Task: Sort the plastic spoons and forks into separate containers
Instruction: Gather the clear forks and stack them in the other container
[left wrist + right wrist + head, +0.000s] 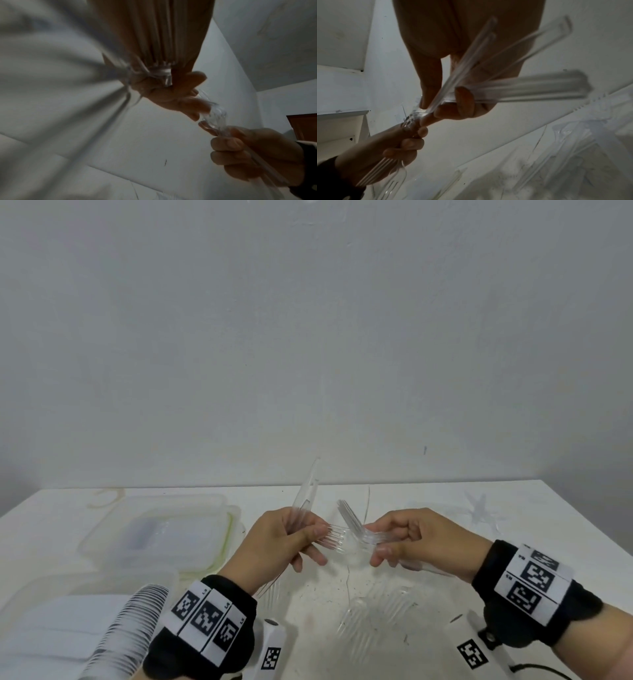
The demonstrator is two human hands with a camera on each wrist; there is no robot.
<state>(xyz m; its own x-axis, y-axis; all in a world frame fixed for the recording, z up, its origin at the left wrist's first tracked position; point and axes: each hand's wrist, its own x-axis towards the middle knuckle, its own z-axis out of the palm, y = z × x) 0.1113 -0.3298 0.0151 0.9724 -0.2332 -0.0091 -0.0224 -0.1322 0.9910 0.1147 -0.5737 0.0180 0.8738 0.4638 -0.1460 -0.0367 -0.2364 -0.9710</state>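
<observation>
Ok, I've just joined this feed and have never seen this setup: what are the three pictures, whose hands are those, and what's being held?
No machine here: a person wears a head camera and one camera on each wrist, on black bands with square markers. The head view looks down at a white table. The left hand grips a few clear plastic utensils, and the right hand grips a bunch of clear plastic forks by their handles, tines toward the left hand. The wrist views look up along each hand at the same pieces. A clear lidded container sits at left, with more clear cutlery loose on the table near the person.
</observation>
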